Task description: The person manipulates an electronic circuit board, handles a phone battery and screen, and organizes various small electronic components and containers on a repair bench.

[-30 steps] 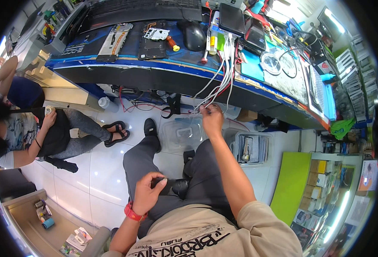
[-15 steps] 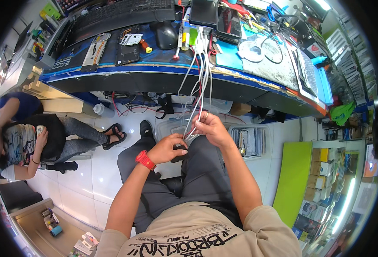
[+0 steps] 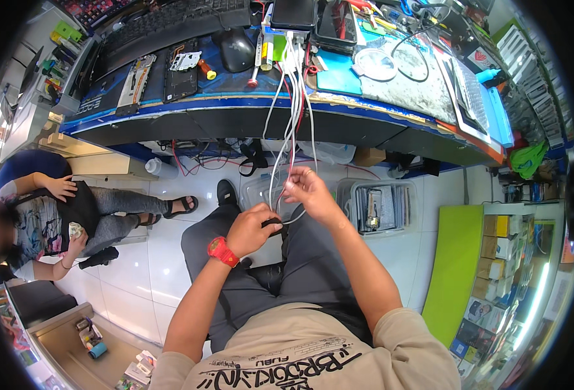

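Several white cables (image 3: 291, 104) and a red one hang from a white multi-port block at the desk's edge, down to my lap. My right hand (image 3: 310, 195) is closed, thumb and fingers pinching a cable below the desk edge. My left hand (image 3: 249, 229), with a red watch (image 3: 222, 251) on its wrist, is closed around a small dark object (image 3: 272, 223) above my lap. Most of that object is hidden by the fingers, so I cannot tell its kind. A pale cable loop (image 3: 297, 217) curves between the two hands, close to the dark object.
On the desk lie a keyboard (image 3: 170, 29), a black mouse (image 3: 236, 51), opened phone parts (image 3: 182, 73) and a blue mat (image 3: 339, 73). A clear bin (image 3: 379, 208) stands on the floor at right. Another person (image 3: 46, 214) sits at left. A green panel (image 3: 453, 266) stands right.
My left hand has closed more around the dark object, and a cable loop now shows beside it. The hanging cables are spread differently. The seated person has raised a hand.
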`<state>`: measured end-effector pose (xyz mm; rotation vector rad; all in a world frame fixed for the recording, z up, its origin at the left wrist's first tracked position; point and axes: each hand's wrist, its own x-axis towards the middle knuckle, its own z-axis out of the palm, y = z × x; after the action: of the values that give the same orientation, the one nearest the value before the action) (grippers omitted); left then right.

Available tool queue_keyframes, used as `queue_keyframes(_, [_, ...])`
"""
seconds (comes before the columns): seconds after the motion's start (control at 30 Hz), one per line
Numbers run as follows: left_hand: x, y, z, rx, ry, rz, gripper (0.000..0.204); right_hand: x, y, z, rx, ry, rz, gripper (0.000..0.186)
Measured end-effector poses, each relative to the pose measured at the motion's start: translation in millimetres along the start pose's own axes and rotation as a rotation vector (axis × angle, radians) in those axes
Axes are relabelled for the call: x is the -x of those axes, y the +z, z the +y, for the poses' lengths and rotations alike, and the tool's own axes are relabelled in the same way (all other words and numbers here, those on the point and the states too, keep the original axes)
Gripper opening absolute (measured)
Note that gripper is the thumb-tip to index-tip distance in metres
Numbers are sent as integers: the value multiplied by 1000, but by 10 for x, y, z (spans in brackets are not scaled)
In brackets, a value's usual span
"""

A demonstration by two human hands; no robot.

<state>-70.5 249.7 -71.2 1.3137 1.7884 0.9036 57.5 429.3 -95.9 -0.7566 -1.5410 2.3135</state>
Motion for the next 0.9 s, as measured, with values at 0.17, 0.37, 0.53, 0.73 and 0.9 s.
queue_keyframes(0.17, [57, -4, -2, 84, -49, 181, 20, 307, 231, 215, 716, -339, 338, 42])
queue_keyframes(0.37, [102, -162, 130, 337, -227, 159, 23, 481, 331, 343, 1044, -502, -37, 54])
queue_keyframes(0.53, [165, -224, 319, 541, -276, 37, 21, 317, 324, 365, 1037, -483, -149, 45])
queue_keyframes(0.73, [455, -184, 122, 595, -162, 126, 22, 382, 507, 163, 354, -146, -95, 23])
queue_keyframes(0.9, [576, 73, 275, 427, -50, 9, 20, 420, 463, -1, 96, -55, -191, 57])
